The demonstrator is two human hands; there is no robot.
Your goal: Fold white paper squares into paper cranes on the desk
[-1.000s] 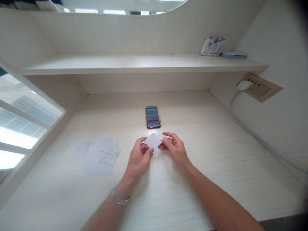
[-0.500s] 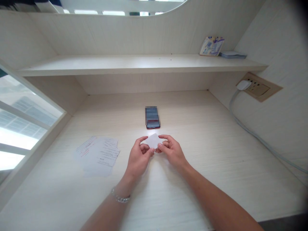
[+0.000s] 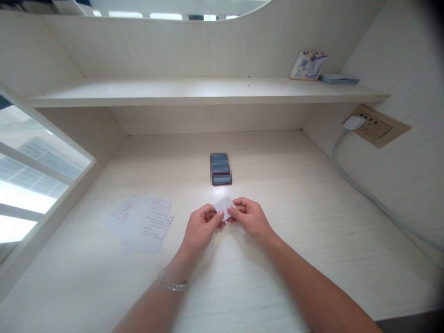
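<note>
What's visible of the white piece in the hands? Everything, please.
The white piece is small, flat and thin, with straight edges, and looks like paper; its visible face appears blank. It's turned at an angle, pinched between the left hand and right hand, with both thumbs over its near part. It sits nearer the wearer than the phone. Fingers hide some edges; I can't tell if it's folded.

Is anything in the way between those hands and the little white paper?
Nothing visible: the left hand and the right hand both pinch the white paper directly. The phone lies beyond it, not between.
</note>
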